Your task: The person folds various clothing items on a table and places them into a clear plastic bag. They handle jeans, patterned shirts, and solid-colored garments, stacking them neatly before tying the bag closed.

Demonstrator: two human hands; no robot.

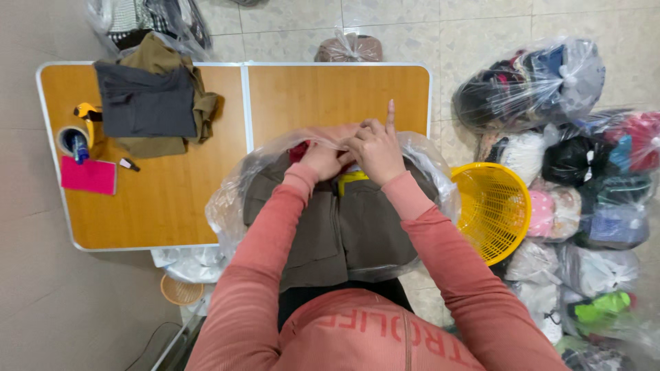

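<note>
Clear plastic bag (426,165) between both hands (357,154)

a big clear plastic bag (426,172) lies at the near edge of the desk (323,93), right in front of the person. it is shiny and crinkly, and puffed out at both sides. the bag is stuffed with folded brown clothes (364,227), so it looks fat and full. a bit of red cloth (298,151) and a bit of yellow cloth (350,181) peek out near the top. the top of the bag is bunched together and pulled up in the middle.
</note>
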